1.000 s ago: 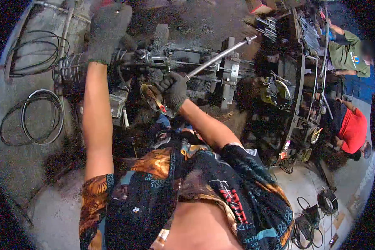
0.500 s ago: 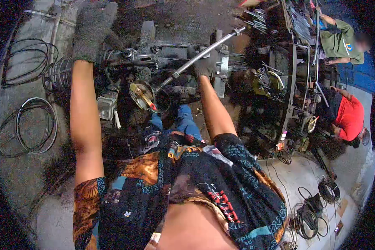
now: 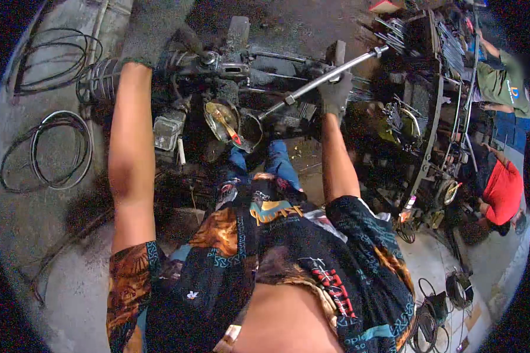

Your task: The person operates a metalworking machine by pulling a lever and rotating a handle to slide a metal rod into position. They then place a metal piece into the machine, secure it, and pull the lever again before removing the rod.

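My right hand, in a dark grey work glove, is closed around a long steel rod near its middle. The rod slants across the right part of a dark, greasy machine, with a nut-like collar along its length and another near its upper end. My left hand, also gloved, is stretched out over the machine's left end, by a coiled spring-like part. Its fingers blend into the dark background. Below the rod's lower end sits a round tin with a brush in it.
Black hose coils lie on the floor at left. A metal rack with bundled rods stands at right. Beyond it are a person in a green shirt and one in a red shirt. Cables lie at lower right.
The view has shifted, so the machine appears farther right and higher. My right hand and the steel rod have moved together to the right relative to the machine. My left hand stays at the machine's left end.
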Motion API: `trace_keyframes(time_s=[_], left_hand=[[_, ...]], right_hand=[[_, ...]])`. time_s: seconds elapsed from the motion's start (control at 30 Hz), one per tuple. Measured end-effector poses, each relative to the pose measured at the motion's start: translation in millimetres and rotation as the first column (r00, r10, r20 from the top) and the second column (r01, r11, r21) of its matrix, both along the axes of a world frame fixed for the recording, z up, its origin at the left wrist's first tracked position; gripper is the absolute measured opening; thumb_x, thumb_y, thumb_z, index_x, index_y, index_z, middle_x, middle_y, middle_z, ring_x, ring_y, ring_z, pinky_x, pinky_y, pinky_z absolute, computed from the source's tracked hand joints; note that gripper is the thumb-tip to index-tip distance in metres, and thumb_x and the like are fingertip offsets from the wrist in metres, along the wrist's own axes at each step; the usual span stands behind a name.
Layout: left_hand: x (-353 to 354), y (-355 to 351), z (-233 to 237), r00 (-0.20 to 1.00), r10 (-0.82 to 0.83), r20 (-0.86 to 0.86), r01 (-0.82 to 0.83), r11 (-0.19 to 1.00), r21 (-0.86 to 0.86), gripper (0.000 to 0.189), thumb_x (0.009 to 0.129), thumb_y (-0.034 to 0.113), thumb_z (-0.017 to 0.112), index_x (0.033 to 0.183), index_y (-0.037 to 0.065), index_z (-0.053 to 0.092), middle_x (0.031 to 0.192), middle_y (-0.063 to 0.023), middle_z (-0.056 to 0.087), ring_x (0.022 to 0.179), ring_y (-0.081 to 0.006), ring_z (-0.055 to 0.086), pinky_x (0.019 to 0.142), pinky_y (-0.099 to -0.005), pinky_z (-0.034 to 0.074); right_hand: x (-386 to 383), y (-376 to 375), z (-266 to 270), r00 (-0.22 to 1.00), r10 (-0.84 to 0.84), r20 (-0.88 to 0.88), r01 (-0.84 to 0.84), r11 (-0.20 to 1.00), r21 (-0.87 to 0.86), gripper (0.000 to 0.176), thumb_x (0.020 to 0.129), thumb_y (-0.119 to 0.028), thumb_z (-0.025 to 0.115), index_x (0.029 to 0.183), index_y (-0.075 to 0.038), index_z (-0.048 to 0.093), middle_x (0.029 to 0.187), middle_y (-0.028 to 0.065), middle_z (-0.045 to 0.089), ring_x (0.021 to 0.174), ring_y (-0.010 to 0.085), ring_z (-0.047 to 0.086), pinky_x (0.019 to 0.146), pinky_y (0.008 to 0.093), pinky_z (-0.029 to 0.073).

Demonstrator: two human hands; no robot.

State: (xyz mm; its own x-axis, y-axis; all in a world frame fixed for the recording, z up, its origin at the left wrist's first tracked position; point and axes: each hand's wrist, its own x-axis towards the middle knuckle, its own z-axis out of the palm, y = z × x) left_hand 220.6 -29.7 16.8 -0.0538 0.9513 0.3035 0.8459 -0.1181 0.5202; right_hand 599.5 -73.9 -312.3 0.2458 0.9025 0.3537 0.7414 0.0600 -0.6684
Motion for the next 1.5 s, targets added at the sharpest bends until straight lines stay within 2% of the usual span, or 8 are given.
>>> trace_keyframes(time_s=[0.17, 0.2, 0.23, 0.6, 0.73, 1.3, 1.4, 1.5], left_hand=[[0.2, 14.5, -18.8, 0.996, -0.088, 0.028, 0.079, 0.969, 0.236, 0.028, 0.083, 0.020, 0.063, 0.071, -0.005, 0.062, 0.080, -0.0181, 0.060, 0.076, -0.0321, 0.059, 0.076, -0.0420, 0.048], [-3.2, 17.3, -20.3, 0.983, -0.077, 0.164, 0.065, 0.995, 0.074, 0.028, 0.082, 0.020, 0.063, 0.070, -0.006, 0.061, 0.080, -0.0180, 0.060, 0.079, -0.0324, 0.060, 0.077, -0.0437, 0.048], [-5.0, 19.8, -22.1, 0.956, -0.046, 0.289, 0.076, 0.993, -0.093, 0.029, 0.081, 0.020, 0.064, 0.068, -0.006, 0.061, 0.080, -0.0180, 0.060, 0.082, -0.0326, 0.061, 0.079, -0.0455, 0.048], [-4.4, 24.4, -20.8, 0.982, -0.181, -0.054, 0.182, 0.983, 0.010, 0.028, 0.083, 0.023, 0.063, 0.075, -0.003, 0.063, 0.081, -0.0241, 0.064, 0.080, -0.0385, 0.064, 0.073, -0.0481, 0.049], [-5.3, 33.9, -30.2, 0.964, -0.216, -0.153, 0.243, 0.952, 0.189, 0.025, 0.082, 0.022, 0.061, 0.076, -0.003, 0.062, 0.082, -0.0236, 0.064, 0.080, -0.0392, 0.064, 0.070, -0.0488, 0.050], [9.6, 34.8, -23.6, 0.954, -0.175, -0.242, 0.218, 0.962, 0.166, 0.022, 0.091, 0.019, 0.052, 0.085, 0.000, 0.061, 0.078, -0.0240, 0.063, 0.074, -0.0372, 0.064, 0.064, -0.0482, 0.048], [12.9, 33.8, -18.0, 0.955, -0.205, -0.213, 0.242, 0.956, 0.165, 0.023, 0.091, 0.021, 0.053, 0.086, 0.000, 0.060, 0.077, -0.0240, 0.062, 0.074, -0.0386, 0.064, 0.065, -0.0485, 0.048], [12.0, 32.6, -20.4, 0.989, -0.129, -0.077, 0.139, 0.978, 0.152, 0.022, 0.088, 0.020, 0.054, 0.088, 0.000, 0.061, 0.081, -0.0241, 0.064, 0.076, -0.0395, 0.064, 0.068, -0.0485, 0.049]], right_hand=[[-93.5, -98.5, -47.1, 0.971, -0.057, -0.234, -0.079, 0.843, -0.532, 0.044, 0.077, -0.016, 0.078, 0.113, 0.002, 0.062, 0.102, 0.0160, 0.065, 0.094, 0.0285, 0.061, 0.088, 0.0413, 0.049], [-137.7, -100.0, -52.8, 0.495, 0.126, -0.860, -0.336, 0.940, -0.056, 0.046, 0.077, -0.021, 0.078, 0.115, 0.001, 0.062, 0.102, 0.0160, 0.064, 0.096, 0.0303, 0.061, 0.089, 0.0425, 0.049], [-166.5, -92.0, -38.8, 0.945, 0.241, -0.223, -0.295, 0.920, -0.257, 0.052, 0.076, -0.027, 0.078, 0.118, -0.001, 0.062, 0.107, 0.0187, 0.065, 0.103, 0.0343, 0.063, 0.091, 0.0442, 0.050], [-218.5, -77.9, 44.7, 0.629, -0.090, -0.772, -0.392, 0.821, -0.416, 0.041, 0.083, -0.019, 0.068, 0.120, -0.004, 0.062, 0.102, 0.0150, 0.069, 0.094, 0.0211, 0.065, 0.083, 0.0393, 0.052], [-227.1, -177.2, 6.5, 0.976, 0.207, 0.074, -0.161, 0.902, -0.401, 0.053, 0.086, -0.037, 0.072, 0.126, -0.004, 0.061, 0.125, 0.0266, 0.059, 0.106, 0.0411, 0.062, 0.087, 0.0526, 0.051], [-159.9, -187.2, 18.0, 0.980, 0.040, -0.195, -0.135, 0.855, -0.501, 0.025, 0.097, -0.022, 0.057, 0.108, 0.000, 0.060, 0.089, 0.0268, 0.064, 0.081, 0.0467, 0.064, 0.067, 0.0524, 0.048], [-144.3, -157.5, -22.7, 0.904, 0.255, 0.343, -0.048, 0.858, -0.512, 0.024, 0.100, -0.023, 0.053, 0.110, -0.002, 0.058, 0.089, 0.0243, 0.065, 0.080, 0.0429, 0.064, 0.065, 0.0496, 0.047], [-163.1, -122.9, 18.6, 0.983, -0.028, -0.183, -0.050, 0.911, -0.410, 0.023, 0.100, -0.027, 0.054, 0.110, -0.008, 0.061, 0.088, 0.0225, 0.065, 0.078, 0.0424, 0.063, 0.065, 0.0487, 0.048]])
